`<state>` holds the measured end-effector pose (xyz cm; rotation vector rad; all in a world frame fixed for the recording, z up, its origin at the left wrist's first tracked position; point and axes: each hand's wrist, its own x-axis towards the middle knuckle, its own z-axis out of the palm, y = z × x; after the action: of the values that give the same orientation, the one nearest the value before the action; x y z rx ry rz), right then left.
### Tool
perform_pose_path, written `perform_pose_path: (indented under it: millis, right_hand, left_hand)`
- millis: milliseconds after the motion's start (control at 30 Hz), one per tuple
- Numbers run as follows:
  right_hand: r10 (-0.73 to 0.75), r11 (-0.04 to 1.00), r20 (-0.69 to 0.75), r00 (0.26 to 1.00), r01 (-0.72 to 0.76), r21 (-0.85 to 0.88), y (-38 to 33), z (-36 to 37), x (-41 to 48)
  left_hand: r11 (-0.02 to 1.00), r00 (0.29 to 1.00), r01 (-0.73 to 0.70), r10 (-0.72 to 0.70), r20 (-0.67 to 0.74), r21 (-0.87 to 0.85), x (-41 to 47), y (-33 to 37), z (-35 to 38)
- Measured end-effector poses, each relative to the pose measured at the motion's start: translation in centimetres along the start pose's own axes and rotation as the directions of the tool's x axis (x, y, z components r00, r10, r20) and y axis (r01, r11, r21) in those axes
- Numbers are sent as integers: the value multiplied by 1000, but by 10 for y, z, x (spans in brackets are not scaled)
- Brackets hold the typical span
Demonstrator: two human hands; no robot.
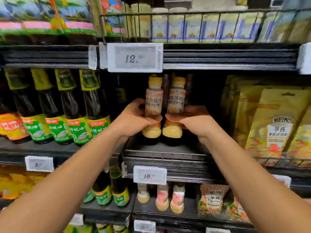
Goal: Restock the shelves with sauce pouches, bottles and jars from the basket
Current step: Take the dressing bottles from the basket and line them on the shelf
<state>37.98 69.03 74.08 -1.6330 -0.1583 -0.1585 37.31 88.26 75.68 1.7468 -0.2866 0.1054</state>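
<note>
Head view showed both hands at the middle shelf deck (165, 152). The left hand (133, 120) was curled around the lower body of the left bottle (154, 101), a pale dressing bottle. The right hand (193, 123) gripped the matching right bottle (175, 101) in the same way. Both bottles stood upright and close side by side. Whether their bases bore on the deck could not be told through the blur. The basket was out of view.

Probable hazards from this position:

1. Both grips sat low on tall, narrow bottles. A release before the bases were flat would probably let either one tip.
2. The dark bottles (165, 88) stood just behind. A hard push rearward could knock them over.
3. The bottles stood near the front edge. A hand drawn back carelessly could drag one off the deck.
4. The Heinz pouches (276, 125) stood well apart to the right and seemed at no risk.
</note>
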Motion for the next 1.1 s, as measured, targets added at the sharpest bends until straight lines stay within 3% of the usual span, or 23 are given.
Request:
perform_pose_path:
  millis: [200,433,567,733,900,1100]
  right_hand:
    - [-32,989,29,999,36,-146,11,10,17]
    - [30,930,-15,999,-33,-366,18,14,29]
    - [38,916,-5,999,-37,-399,21,13,32]
    - [123,879,74,990,-74,-472,20,1,32]
    - [209,790,111,972,-102,-604,23,-7,39]
    - [123,736,142,982,6,-677,28,-1,60]
  left_hand:
    - [995,995,-43,36,90,86,34,-33,-10]
    - [986,997,-59,51,57,155,44,-56,-9]
    - [982,997,-72,68,29,173,43,-58,-9]
    - [943,983,-66,6,182,327,38,-60,-13]
    - [824,989,-29,-59,137,566,40,-58,-13]
    - [753,999,26,-36,2,657,57,-62,-4]
